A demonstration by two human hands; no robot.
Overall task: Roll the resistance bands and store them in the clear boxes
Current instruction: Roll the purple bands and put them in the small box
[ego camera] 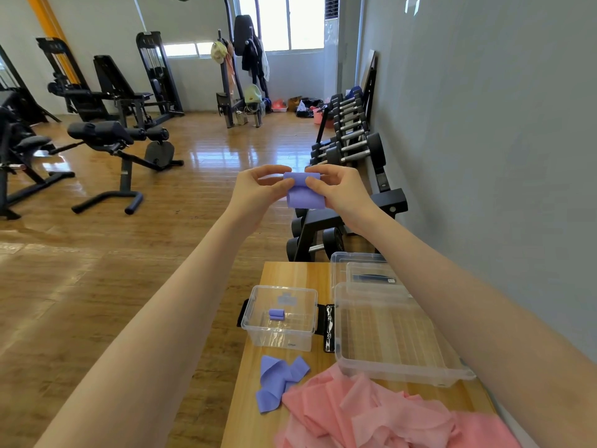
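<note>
We pinch a half-rolled purple band [303,190] in both hands [258,189] [339,189], held up beyond the counter [290,273]. One roll [276,314] sits boxed [281,337]; a purple band [277,383] and pink bands [371,412] remain.

No legible text, brand, number or sign anywhere. Showing only a small label on the dark item inside the far clear box [358,265], behind the small clear box [280,318], printing too small to read.
</note>
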